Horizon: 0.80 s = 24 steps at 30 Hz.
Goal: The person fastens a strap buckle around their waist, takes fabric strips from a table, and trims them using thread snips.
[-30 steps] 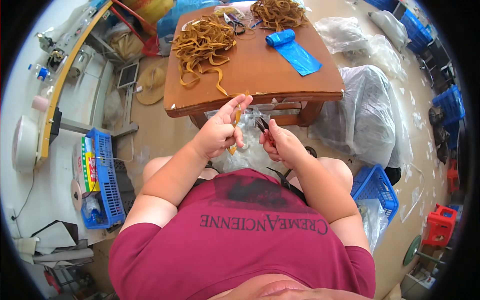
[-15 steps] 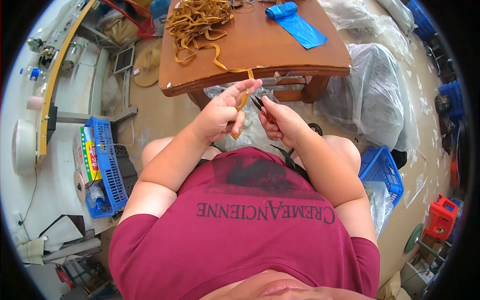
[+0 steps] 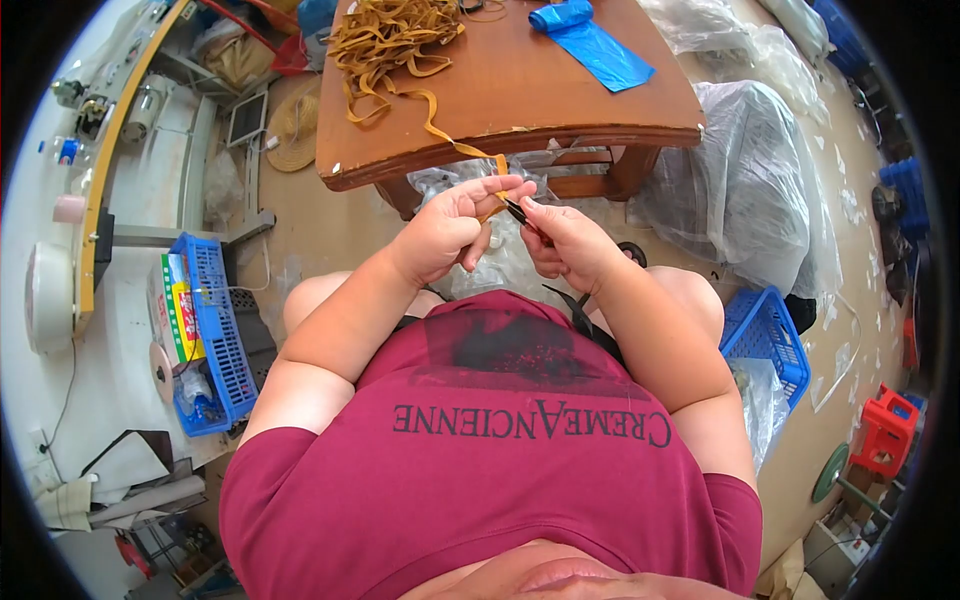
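A heap of mustard-yellow strap (image 3: 390,40) lies on the back left of the brown wooden table (image 3: 500,95). One length of it runs over the near edge down to my left hand (image 3: 450,230), whose fingers hold it. My right hand (image 3: 572,245) grips small dark snips (image 3: 518,212) with a reddish handle, their tips touching or close beside the strap at my left fingertips. Both hands are in front of my body, just off the table's near edge. A blue plastic roll (image 3: 590,45) lies on the table, partly unrolled.
Plastic-wrapped bundles (image 3: 735,180) stand right of the table. A blue crate (image 3: 768,340) is at my right side, another blue crate (image 3: 218,340) with boxes at my left. A red stool (image 3: 885,430) is at far right, a straw hat (image 3: 293,128) at the left.
The snips' tips have moved left and slightly down to the strap. My left hand has shifted slightly, and the strap end that hung below its fingers no longer shows.
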Motion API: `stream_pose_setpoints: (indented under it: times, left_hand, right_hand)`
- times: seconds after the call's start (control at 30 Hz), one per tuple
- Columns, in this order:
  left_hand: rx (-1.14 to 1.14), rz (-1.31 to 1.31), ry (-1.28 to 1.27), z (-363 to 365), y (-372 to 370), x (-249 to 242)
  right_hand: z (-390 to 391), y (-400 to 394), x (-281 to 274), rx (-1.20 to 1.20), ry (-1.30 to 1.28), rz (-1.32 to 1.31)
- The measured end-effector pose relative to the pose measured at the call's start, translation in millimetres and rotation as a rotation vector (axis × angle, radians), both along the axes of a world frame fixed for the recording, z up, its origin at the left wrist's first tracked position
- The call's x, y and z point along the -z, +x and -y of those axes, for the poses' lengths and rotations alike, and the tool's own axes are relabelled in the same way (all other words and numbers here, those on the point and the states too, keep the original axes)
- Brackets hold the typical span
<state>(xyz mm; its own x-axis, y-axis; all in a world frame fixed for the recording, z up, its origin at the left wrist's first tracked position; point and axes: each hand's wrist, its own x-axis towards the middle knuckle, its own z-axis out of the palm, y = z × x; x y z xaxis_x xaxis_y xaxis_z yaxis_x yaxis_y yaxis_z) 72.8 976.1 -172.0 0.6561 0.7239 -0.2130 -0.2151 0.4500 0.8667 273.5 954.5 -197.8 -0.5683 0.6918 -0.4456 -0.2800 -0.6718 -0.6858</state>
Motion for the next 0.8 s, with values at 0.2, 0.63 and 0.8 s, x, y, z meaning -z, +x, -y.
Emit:
stream_pose_setpoints:
  times: [0.2,0.63,0.8]
  left_hand:
    - [-0.046,-0.068,0.061,1,-2,-2]
    - [0.293,-0.306,0.635,12,10,15]
    - [-0.176,-0.102,-0.034,-4,-12,18]
  right_hand:
    - [3,1,1,-0.001,0.032,-0.141]
    - [-10,-10,7,0.360,0.118,-0.104]
    - [-8,-5,-1,0.444,0.397,0.119]
